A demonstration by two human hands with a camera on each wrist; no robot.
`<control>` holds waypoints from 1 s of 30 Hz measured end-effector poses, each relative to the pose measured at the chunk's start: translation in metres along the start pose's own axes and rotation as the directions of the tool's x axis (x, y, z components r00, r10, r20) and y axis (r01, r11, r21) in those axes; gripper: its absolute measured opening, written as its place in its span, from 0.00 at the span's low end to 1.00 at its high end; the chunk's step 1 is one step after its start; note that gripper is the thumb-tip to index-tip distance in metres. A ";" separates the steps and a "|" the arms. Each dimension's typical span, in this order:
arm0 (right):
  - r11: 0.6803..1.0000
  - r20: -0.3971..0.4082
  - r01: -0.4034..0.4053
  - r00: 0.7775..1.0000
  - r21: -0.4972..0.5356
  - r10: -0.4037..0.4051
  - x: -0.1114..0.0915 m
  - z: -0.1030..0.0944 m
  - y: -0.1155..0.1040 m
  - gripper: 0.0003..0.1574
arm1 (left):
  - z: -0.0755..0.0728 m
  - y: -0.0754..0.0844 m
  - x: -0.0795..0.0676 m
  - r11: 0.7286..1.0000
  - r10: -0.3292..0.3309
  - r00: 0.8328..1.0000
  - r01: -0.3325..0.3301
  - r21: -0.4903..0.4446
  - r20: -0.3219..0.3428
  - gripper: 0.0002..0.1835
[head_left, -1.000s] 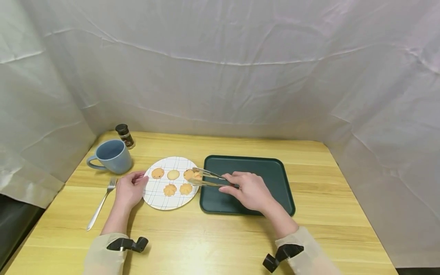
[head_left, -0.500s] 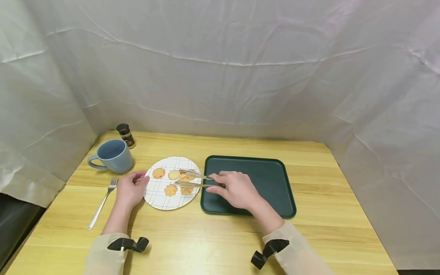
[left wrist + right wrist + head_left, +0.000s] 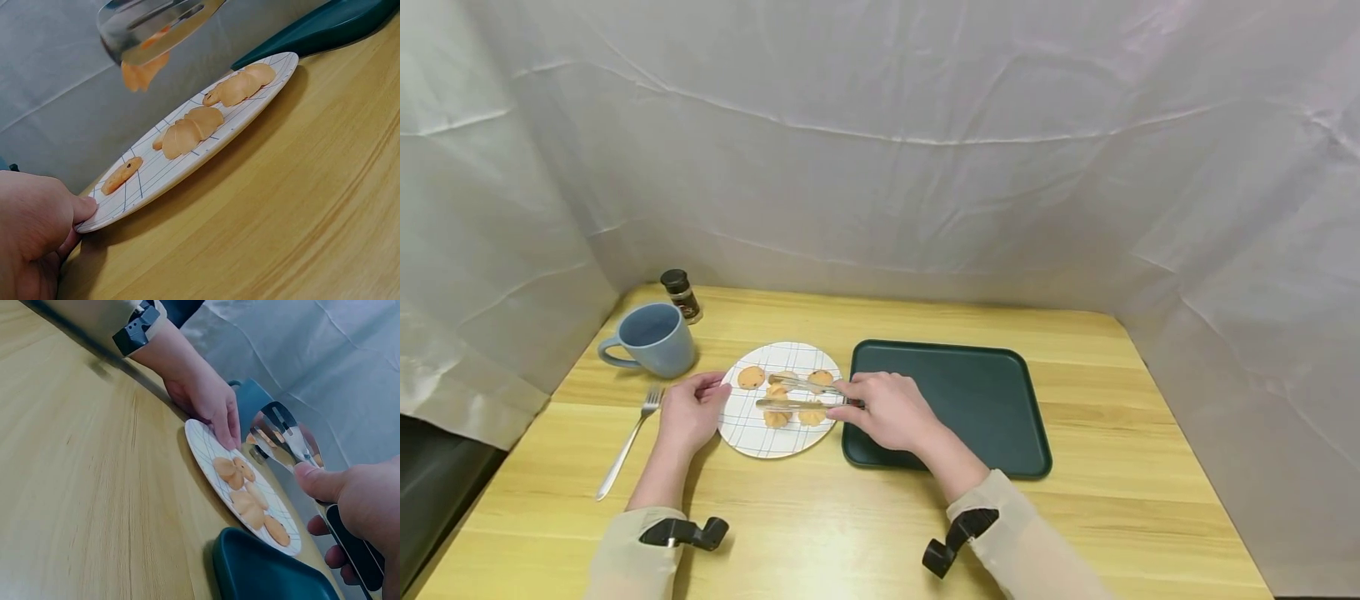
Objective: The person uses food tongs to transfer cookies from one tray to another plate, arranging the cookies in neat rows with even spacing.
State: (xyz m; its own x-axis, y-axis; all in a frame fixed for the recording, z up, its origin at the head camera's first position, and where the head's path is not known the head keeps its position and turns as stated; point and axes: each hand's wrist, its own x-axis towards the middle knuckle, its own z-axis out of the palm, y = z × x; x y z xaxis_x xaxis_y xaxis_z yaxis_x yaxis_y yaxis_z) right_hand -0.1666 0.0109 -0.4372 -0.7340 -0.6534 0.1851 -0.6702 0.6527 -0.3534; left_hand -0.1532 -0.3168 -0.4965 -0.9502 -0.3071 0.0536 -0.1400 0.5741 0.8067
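At the left rim of a round white plate (image 3: 748, 437) with a checked line pattern, my left hand (image 3: 691, 411) pinches the edge, thumb on top in the left wrist view. My right hand (image 3: 891, 412) grips metal tongs (image 3: 284, 440), which reach leftward over the plate. Between the tongs' ends is a flower-shaped cookie (image 3: 145, 74), raised above the plate. Several other cookies lie on the plate, among them a round one with dark specks (image 3: 750, 377) and a flower-shaped one (image 3: 812, 415). In the head view the tongs partly cover some of them.
A dark green rectangular tray (image 3: 962, 400) lies right of the plate, partly under my right hand. To the left stand a blue mug (image 3: 670, 350) and a black-capped spice jar (image 3: 682, 297). A fork (image 3: 627, 448) lies beside my left forearm. Grey cloth hangs behind the table.
My right hand has moved left with the tongs and the cookie, from the plate's right edge to over its middle. My left hand has kept its place on the rim.
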 end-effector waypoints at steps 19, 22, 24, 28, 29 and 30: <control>0.998 0.058 0.057 0.997 -0.042 -0.054 0.035 0.016 -0.011 0.27 | -0.001 -0.002 0.001 1.000 0.013 1.000 -0.013 0.004 -0.006 0.19; 0.997 0.076 0.059 0.996 -0.058 -0.054 0.041 0.019 -0.014 0.26 | -0.001 -0.002 0.002 1.000 0.005 1.000 -0.005 0.016 -0.007 0.19; 0.997 0.085 0.049 0.995 -0.061 -0.043 0.044 0.020 -0.016 0.30 | -0.002 -0.002 0.002 1.000 0.000 1.000 0.000 0.021 -0.008 0.19; 0.998 0.097 0.023 0.995 -0.064 -0.017 0.048 0.025 -0.019 0.33 | -0.001 -0.002 0.002 1.000 -0.004 1.000 0.004 0.024 -0.003 0.19; 0.998 0.100 0.017 0.995 -0.058 -0.011 0.048 0.026 -0.019 0.33 | -0.001 -0.002 0.001 1.000 -0.004 1.000 0.004 0.023 0.000 0.19; 0.999 0.101 0.010 0.995 -0.053 -0.005 0.048 0.028 -0.019 0.33 | 0.000 -0.003 0.001 1.000 -0.003 1.000 0.003 0.023 0.003 0.19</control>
State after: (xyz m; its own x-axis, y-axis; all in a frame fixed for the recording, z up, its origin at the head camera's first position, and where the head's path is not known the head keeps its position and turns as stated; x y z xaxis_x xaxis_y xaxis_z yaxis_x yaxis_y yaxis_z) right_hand -0.1864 -0.0435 -0.4470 -0.7158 -0.6921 0.0930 -0.6827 0.6654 -0.3020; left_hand -0.1537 -0.3190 -0.4983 -0.9506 -0.3063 0.0498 -0.1487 0.5903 0.7933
